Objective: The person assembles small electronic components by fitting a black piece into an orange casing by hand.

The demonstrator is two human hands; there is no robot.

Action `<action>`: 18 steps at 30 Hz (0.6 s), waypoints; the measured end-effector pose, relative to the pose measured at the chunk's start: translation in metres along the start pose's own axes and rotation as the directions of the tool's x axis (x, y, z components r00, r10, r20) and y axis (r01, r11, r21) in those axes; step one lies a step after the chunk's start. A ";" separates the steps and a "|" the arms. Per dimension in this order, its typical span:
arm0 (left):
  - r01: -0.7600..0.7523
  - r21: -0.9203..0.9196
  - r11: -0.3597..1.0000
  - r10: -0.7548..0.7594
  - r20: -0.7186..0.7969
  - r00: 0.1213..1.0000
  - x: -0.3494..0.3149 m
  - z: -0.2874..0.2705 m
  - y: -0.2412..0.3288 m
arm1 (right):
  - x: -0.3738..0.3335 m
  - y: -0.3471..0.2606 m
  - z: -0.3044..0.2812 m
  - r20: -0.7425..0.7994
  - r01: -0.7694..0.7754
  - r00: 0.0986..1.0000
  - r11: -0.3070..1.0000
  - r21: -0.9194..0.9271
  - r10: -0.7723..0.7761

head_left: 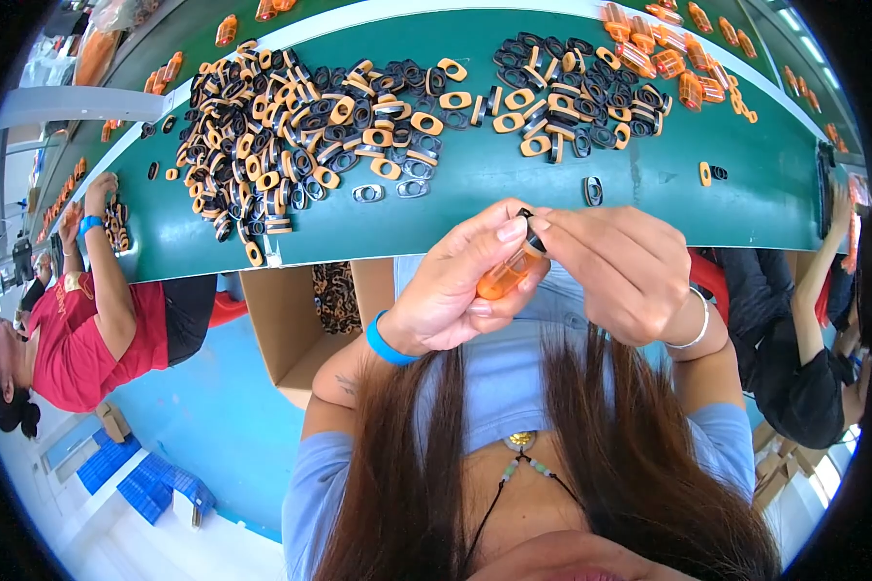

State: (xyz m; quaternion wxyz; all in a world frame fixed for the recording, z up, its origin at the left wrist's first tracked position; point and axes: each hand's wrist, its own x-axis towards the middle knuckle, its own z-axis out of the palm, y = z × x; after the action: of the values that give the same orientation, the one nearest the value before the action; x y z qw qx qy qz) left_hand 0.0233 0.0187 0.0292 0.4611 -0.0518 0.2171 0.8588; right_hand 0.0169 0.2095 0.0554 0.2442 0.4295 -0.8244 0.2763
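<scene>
Just past the table's near edge, in front of my chest, both hands meet on one small see-through orange bottle-shaped piece [502,279]. My left hand [455,281] is closed round its orange body, with the thumb up near the top. A black end piece [532,232] sits on its upper end, and my right hand [622,276] pinches it between thumb and fingertips. Part of the black piece is hidden by my fingers. Closest on the green table [436,228] lies a single black oval ring [593,191].
A large heap of black and orange oval rings [262,136] covers the table's left, a smaller heap [572,92] its middle. Orange bottle-shaped pieces [669,58] lie far right. An open cardboard box [281,334] stands below the edge. People work at left [107,329] and right [794,358].
</scene>
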 end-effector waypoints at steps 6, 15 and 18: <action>-0.046 0.041 0.998 0.048 -0.044 0.998 0.009 -0.008 -0.001 | -0.005 0.000 0.004 0.035 -0.097 0.995 0.995 -0.002 0.097; -0.151 0.154 0.976 0.161 -0.057 0.985 0.006 -0.004 -0.006 | -0.001 -0.004 0.001 0.079 -0.239 0.969 0.967 0.090 0.233; -0.159 0.147 0.976 0.170 -0.064 0.983 0.007 -0.003 -0.008 | -0.003 -0.007 0.006 0.006 -0.212 0.977 0.976 0.040 0.212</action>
State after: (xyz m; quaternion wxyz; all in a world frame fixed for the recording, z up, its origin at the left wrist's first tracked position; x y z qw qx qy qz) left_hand 0.0259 0.0269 0.0216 0.3822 -0.0336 0.2986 0.8739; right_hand 0.0230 0.2037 0.0507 0.2040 0.3443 -0.8599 0.3169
